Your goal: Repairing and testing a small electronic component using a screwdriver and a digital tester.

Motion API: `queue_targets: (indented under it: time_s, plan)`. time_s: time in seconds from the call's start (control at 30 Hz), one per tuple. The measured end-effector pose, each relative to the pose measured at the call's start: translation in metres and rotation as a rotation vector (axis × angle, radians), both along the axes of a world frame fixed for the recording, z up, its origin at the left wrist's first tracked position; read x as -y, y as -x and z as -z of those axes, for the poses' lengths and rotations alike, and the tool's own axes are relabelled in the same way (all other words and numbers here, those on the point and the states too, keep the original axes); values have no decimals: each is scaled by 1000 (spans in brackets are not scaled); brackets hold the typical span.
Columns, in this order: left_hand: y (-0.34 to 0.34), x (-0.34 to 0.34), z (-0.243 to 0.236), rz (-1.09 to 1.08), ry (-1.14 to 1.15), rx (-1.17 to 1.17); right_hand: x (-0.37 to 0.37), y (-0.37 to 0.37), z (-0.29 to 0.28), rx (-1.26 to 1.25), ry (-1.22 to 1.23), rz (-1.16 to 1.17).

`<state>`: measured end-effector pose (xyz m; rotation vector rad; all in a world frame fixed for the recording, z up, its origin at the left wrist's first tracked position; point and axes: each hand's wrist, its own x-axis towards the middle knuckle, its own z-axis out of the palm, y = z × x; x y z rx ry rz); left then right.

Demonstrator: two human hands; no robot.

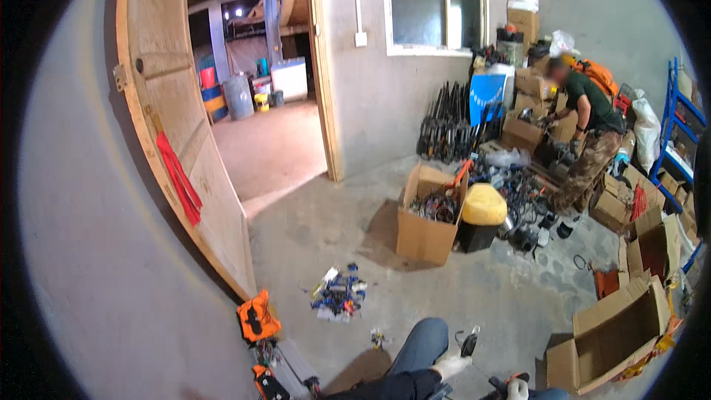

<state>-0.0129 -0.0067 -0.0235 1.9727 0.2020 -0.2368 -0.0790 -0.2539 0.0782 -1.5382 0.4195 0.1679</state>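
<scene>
gloved left hand (pixel 450 364) holds a small black tool (pixel 469 343) over the knee (pixel 429 333)

The single head-worn fisheye view looks forward and down across a concrete floor (pixel 444 289), the wearer's knee (pixel 426 344) close at its lower edge.

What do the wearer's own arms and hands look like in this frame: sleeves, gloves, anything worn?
Only the lower edge shows them. The left hand wears a whitish work glove below a dark sleeve. The right hand is also gloved in white, cut by the frame edge. No markings can be made out.
</scene>
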Motion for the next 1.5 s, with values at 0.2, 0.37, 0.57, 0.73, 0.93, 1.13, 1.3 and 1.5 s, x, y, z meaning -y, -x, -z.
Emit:
queue_targets:
  time_s: [0.2,0.37,0.57,0.73,0.93,1.13,1.3,1.5]
  plan:
    - [-6,11,29,22,2,-131,-1,12,-22,7,-55,-52]
    - [-4,20,20,-25,11,-136,9,10,3,-58,139,-12]
    - [3,8,13,-90,35,-14,6,4,2,-43,124,-78]
    - [2,9,14,-106,74,95,14,-1,24,59,52,-41]
    - [5,9,16,-119,117,236,3,4,7,-22,24,-42]
    - [10,12,16,-149,158,357,1,5,-1,-35,125,-50]
    - [10,8,8,-122,128,208,-12,8,-26,-64,33,-43]
    - [4,6,3,-54,130,-65,2,2,7,135,-25,-113]
